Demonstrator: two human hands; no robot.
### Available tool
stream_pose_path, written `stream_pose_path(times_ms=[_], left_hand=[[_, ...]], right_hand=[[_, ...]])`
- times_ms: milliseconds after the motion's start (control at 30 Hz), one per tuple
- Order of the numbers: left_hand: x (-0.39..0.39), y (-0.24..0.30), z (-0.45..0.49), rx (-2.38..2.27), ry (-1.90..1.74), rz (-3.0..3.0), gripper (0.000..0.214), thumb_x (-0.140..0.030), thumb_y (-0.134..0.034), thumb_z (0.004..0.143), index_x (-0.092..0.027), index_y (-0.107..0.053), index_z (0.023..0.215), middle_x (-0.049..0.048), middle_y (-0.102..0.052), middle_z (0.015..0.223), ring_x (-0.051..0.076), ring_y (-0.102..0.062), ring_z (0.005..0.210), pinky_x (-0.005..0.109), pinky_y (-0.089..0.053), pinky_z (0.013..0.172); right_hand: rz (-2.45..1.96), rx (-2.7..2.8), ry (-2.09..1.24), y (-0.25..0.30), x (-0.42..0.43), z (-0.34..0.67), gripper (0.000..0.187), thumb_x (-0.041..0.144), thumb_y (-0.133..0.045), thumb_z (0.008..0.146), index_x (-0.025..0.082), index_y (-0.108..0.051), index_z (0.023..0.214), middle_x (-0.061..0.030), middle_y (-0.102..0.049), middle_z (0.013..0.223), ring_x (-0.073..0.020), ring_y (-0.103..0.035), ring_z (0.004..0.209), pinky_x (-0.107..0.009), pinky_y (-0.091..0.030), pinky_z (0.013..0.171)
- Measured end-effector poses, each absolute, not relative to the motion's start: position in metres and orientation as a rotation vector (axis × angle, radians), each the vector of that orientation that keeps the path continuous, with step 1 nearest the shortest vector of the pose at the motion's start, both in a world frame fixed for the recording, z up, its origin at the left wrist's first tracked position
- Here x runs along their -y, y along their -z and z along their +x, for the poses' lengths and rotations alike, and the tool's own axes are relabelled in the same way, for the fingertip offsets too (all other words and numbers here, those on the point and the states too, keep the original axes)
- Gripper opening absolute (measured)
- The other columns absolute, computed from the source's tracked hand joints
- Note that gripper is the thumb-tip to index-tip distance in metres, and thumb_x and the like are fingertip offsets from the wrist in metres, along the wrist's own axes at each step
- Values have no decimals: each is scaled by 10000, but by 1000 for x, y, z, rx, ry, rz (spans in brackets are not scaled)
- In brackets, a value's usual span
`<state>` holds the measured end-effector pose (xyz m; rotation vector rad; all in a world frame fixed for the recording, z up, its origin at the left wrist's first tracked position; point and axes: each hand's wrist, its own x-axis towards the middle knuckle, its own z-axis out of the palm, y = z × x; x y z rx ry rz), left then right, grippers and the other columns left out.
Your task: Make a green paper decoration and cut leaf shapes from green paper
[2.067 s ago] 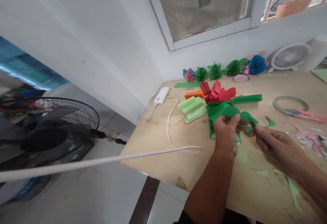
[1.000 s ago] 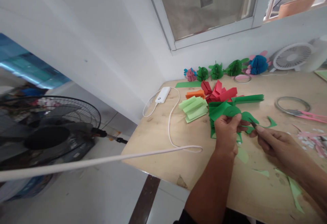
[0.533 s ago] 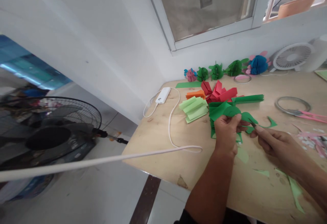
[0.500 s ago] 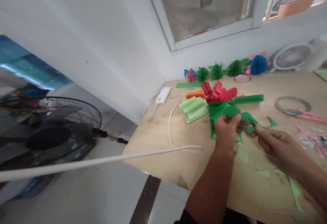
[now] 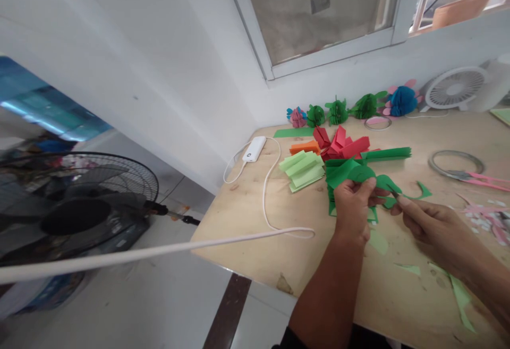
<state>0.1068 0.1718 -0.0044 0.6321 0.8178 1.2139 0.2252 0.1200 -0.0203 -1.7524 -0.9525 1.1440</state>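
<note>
My left hand (image 5: 357, 200) pinches a cut piece of green paper (image 5: 385, 182) with a rounded outline, thumb on top. Beneath and beside that hand is a stack of folded green paper (image 5: 333, 175). Closed fingers of my right hand (image 5: 424, 219) grip a thin dark pointed tool (image 5: 392, 190); its tip meets the green paper, while its handle is hidden in the hand. A curved green offcut (image 5: 423, 192) lies just past the tip. Light green scraps (image 5: 378, 241) rest on the table below my hands.
Folded light green (image 5: 303, 170), orange (image 5: 305, 147) and red paper (image 5: 345, 144) sit left and behind. Paper honeycomb figures (image 5: 338, 111) line the wall by a small white fan (image 5: 455, 88). A pink-handled tool (image 5: 484, 180) lies right. A white cable (image 5: 223, 240) crosses the table's left edge.
Both hands, the green paper and the dark tool look almost unmoved. Only a very slight shift of the view is visible.
</note>
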Motion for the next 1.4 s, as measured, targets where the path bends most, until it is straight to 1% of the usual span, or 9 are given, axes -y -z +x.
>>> stream_pose_path(times_ms=[133, 300, 700, 933, 1167, 1400], left_hand=[[-172, 3, 107, -823, -1211, 632, 287, -367, -751, 658, -131, -610, 740, 78, -702, 704, 198, -703, 640, 244, -502, 559], [-172, 3, 106, -807, -1201, 647, 250, -336, -734, 673, -135, -602, 743, 68, -699, 697, 178, -695, 613, 218, -483, 526], [-174, 4, 104, -805, -1164, 671, 302, -372, -765, 631, -128, -606, 710, 53, -672, 619, 167, -670, 555, 221, -469, 523], [-175, 4, 102, -797, -1161, 663, 270, -335, -765, 624, -130, -609, 705, 29, -647, 611, 138, -639, 510, 211, -458, 508], [-175, 4, 103, -813, -1159, 658, 301, -362, -784, 604, -127, -617, 692, 33, -646, 597, 147, -644, 516, 215, -456, 505], [-175, 4, 102, -795, -1167, 657, 323, -377, -797, 595, -127, -614, 687, 40, -656, 602, 146, -645, 508, 208, -456, 495]], right_hand=[[-1763, 952, -1137, 19, -120, 225, 585, 759, -582, 610, 180, -636, 679, 87, -273, 441, -78, -213, 426, -259, -146, 432], [-1740, 958, -1155, 21, -120, 226, 599, 761, -570, 622, 175, -649, 713, 88, -283, 445, -80, -218, 430, -259, -148, 437], [-1744, 979, -1163, 23, -120, 230, 601, 772, -568, 604, 183, -643, 702, 89, -288, 435, -81, -227, 421, -258, -144, 440], [-1769, 991, -1158, 24, -119, 231, 643, 805, -553, 582, 182, -646, 711, 87, -288, 431, -83, -230, 420, -257, -147, 438], [-1768, 998, -1151, 28, -121, 230, 637, 797, -550, 602, 181, -654, 726, 82, -302, 442, -85, -236, 427, -261, -147, 443], [-1799, 994, -1139, 23, -120, 229, 664, 814, -546, 579, 172, -667, 693, 77, -299, 438, -81, -232, 422, -257, -153, 437]])
